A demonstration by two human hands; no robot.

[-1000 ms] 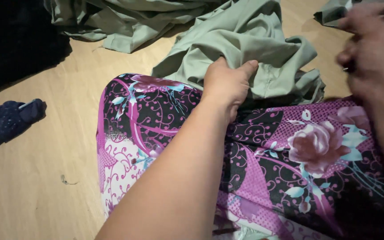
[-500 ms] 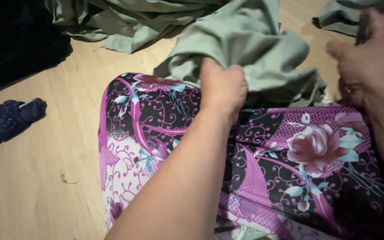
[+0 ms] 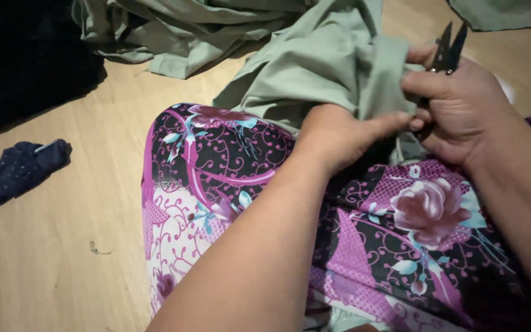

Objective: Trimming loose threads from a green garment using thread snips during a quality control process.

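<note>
I see left hand (image 3: pixel 339 132) pinching green cloth (image 3: pixel 314 74); right hand (image 3: pixel 462 110) gripping snips (image 3: pixel 448 48) and cloth; trimming step; next needs taut cloth

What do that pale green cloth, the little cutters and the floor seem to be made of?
Green cloth: thin woven fabric, matt, going by its soft folds and creases. Snips in the right hand: dark metal blades, probably steel. Floor: pale wood or wood-look laminate, smooth with faint grain. The left hand pinches the cloth.
</note>
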